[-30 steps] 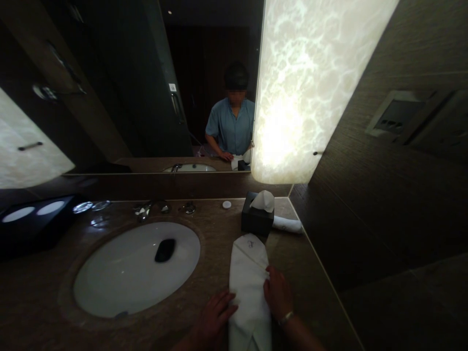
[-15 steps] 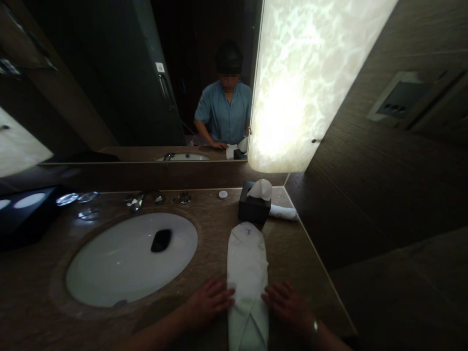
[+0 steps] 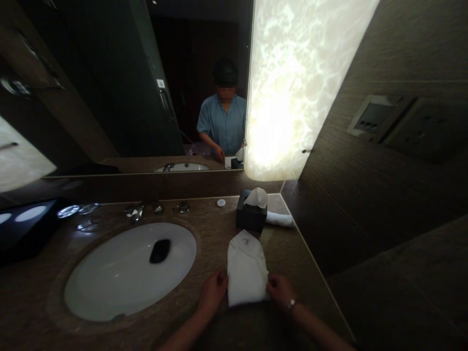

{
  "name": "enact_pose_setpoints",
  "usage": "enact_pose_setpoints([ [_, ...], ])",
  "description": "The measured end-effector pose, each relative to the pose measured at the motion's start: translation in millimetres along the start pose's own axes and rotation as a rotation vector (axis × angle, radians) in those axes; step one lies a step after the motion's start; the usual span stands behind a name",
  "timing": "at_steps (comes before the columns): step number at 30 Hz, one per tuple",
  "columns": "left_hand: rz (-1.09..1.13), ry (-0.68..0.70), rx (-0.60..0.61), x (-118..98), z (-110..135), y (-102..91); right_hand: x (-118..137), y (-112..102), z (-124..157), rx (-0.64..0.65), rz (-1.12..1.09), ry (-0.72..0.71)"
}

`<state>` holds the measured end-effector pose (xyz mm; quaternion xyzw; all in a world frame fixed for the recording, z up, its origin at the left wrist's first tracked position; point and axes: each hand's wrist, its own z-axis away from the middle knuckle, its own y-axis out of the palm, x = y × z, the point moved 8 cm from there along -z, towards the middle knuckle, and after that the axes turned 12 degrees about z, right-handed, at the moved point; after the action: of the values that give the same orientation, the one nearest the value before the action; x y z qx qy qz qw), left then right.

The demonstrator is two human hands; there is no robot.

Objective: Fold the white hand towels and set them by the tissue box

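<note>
Folding appears to be the step in hand in the head view, the only one given: the folded white towel [image 3: 246, 280] lies flat on the counter [image 3: 208, 234], its pointed end just in front of the black tissue box [image 3: 250, 215] and its straight edge toward the person. The left hand [image 3: 214, 290] is mostly closed at the left edge, thumb and fingertips drawn together on the cloth. The right hand [image 3: 281, 287] is likewise closed at the right edge, seemingly pinching it; blur hides how much cloth either one has. A bracelet [image 3: 291, 303] circles the right wrist. As a judgement, the next move calls for keeping both sides level and the layers aligned, so that the pointed end stays tidy.

For writing, the towel carries a dark, curling monogram [image 3: 246, 241] near its tip, too small to read with certainty. A rolled white towel [image 3: 281, 219] beside the tissue box also bears a small mark, illegible here. In the mirror [image 3: 204, 53], a white label [image 3: 161, 83] shows above a door handle [image 3: 164, 103], but its symbol cannot be made out. No brand can be read on the tissue box, the faucet [image 3: 137, 213] or the wall panel [image 3: 373, 118].
</note>
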<state>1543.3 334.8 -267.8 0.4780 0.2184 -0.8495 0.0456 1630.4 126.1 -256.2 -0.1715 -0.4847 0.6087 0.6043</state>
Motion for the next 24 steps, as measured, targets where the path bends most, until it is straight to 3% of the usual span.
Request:
enact_pose_setpoints([
  [3,-0.146,0.168,-0.006,-7.4,23.0,3.8,26.0,-9.8,21.2,-0.218,0.17,-0.19],
  [5,-0.152,0.143,-0.019,-1.0,26.0,12.2,24.7,-2.7,16.3,-0.205,0.207,-0.131],
  [8,-0.033,0.109,-0.05,8.4,13.3,24.6,7.6,8.3,-3.1,-0.162,0.066,0.011],
  [11,-0.099,0.187,-0.056,14.5,-0.3,32.5,-4.5,13.5,-10.3,-0.231,0.075,-0.005],
  [13,-0.301,0.349,-0.15,9.1,2.6,27.7,-3.5,9.9,-2.5,-0.39,0.227,-0.105],
  [15,-0.567,0.679,-0.195,-10.6,21.3,30.5,11.3,8.1,14.0,-0.568,0.41,-0.343],
  [16,-0.698,0.849,-0.147,-18.6,33.7,37.9,19.6,12.2,21.7,-0.594,0.49,-0.485],
  [18,-0.9,1.073,0.066,-21.6,53.6,55.3,27.6,28.8,27.4,-0.449,0.574,-0.711],
  [20,-1.009,1.082,0.218,-14.5,58.6,61.8,21.2,44.1,22.2,-0.213,0.566,-0.763],
  [22,-1.058,1.072,0.201,-9.0,56.7,59.9,9.5,50.3,15.4,-0.11,0.543,-0.745],
  [24,-1.056,1.139,0.095,-7.4,55.9,55.6,2.4,48.8,14.4,-0.185,0.561,-0.803],
])
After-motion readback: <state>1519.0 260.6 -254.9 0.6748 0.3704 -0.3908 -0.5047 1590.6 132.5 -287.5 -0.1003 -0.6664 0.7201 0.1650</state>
